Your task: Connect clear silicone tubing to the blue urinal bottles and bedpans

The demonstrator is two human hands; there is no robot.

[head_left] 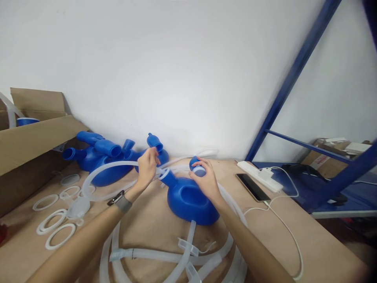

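Observation:
A blue plastic urinal bottle [188, 200] lies on its side in front of me, its open neck toward the upper left and a clear tube [191, 234] at its lower end. Held in my right hand [207, 179], just above the bottle, is a blue spout piece [194, 161] with a white ring round its mouth. My left hand [148, 167] is raised left of the bottle's neck with its fingers curled together; what they hold, if anything, is hidden. A translucent hose [108, 167] passes behind that hand.
More blue bottles [107, 175] and spouts lie at the left by a cardboard box [38, 143]. White rings [60, 236] and a clear cap [78, 207] are nearer. Coiled hoses [159, 254] cover the front. To the right are a phone [252, 187], power strip [260, 177] and blue rack [290, 82].

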